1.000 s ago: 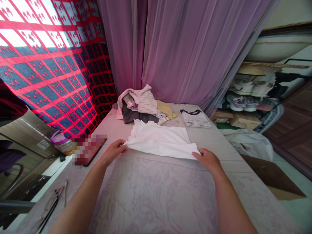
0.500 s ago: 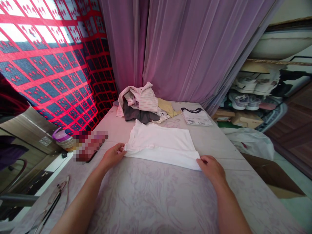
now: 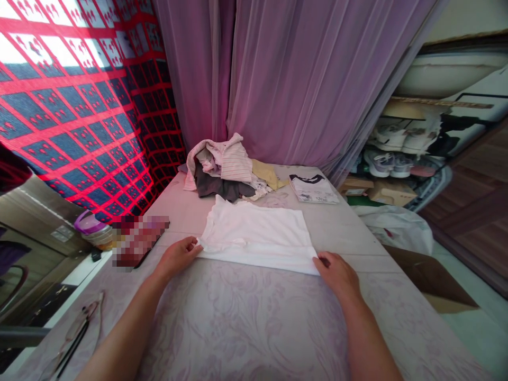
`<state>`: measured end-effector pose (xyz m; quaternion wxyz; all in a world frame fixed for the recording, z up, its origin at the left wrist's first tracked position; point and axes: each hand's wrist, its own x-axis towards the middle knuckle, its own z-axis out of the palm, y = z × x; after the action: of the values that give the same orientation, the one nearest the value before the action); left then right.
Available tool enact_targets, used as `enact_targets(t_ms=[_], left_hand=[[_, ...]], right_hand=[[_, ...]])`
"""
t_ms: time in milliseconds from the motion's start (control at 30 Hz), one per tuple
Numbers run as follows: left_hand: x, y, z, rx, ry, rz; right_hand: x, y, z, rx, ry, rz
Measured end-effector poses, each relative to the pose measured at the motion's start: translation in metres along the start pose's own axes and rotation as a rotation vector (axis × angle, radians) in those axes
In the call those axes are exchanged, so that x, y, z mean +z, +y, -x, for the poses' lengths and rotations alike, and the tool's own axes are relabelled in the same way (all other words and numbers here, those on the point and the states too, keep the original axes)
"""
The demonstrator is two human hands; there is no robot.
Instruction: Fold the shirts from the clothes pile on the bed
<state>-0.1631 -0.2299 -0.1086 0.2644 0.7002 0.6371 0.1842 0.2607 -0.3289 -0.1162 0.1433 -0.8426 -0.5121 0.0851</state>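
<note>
A white shirt (image 3: 257, 230) lies spread on the patterned bedsheet (image 3: 246, 323), its near edge turned over into a long strip. My left hand (image 3: 179, 257) pinches the strip's left end between thumb and fingers. At the opposite end, my right hand (image 3: 337, 271) grips the near right corner. Beyond the shirt sits a heap of clothes with a pink ribbed garment (image 3: 236, 159), a dark grey garment (image 3: 222, 189) and a yellow one (image 3: 265, 173). A folded white shirt with a dark collar (image 3: 314, 188) rests at the far right.
Left of my left hand lies a phone-like object (image 3: 141, 242), its surface blurred out. Glasses (image 3: 77, 330) and a pale cable (image 3: 99, 317) are near the left edge. Purple curtains (image 3: 293, 79) hang behind. A cardboard box (image 3: 432, 275) and a shoe rack (image 3: 400, 143) stand on the right.
The whole view has shifted slightly, so things appear a little further left. Both hands keep hold of the white shirt's folded edge, which looks almost the same.
</note>
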Motion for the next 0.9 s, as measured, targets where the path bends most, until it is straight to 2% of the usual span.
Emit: enact_targets(t_ms=[167, 333, 500, 667, 767, 833, 900], left_hand=[[-0.001, 0.003, 0.000, 0.031, -0.013, -0.061], [-0.003, 0.011, -0.002, -0.012, -0.019, -0.137], [-0.003, 0.013, -0.001, -0.012, -0.017, -0.174], [-0.001, 0.014, -0.003, -0.042, -0.008, -0.204], [0.000, 0.013, -0.002, -0.009, 0.000, -0.138], [-0.001, 0.012, 0.001, 0.011, 0.013, -0.026], [-0.004, 0.012, 0.005, 0.000, -0.007, 0.143]], right_hand=[[0.003, -0.002, -0.005, -0.031, 0.071, -0.085], [0.001, -0.010, -0.013, -0.104, 0.006, 0.018], [0.001, -0.008, -0.012, -0.086, 0.091, -0.013], [0.005, -0.009, -0.014, -0.138, 0.022, -0.005], [0.001, -0.012, -0.014, -0.162, 0.043, 0.003], [-0.002, -0.012, -0.012, -0.163, 0.082, -0.108], [-0.004, -0.009, -0.008, -0.122, 0.070, -0.293]])
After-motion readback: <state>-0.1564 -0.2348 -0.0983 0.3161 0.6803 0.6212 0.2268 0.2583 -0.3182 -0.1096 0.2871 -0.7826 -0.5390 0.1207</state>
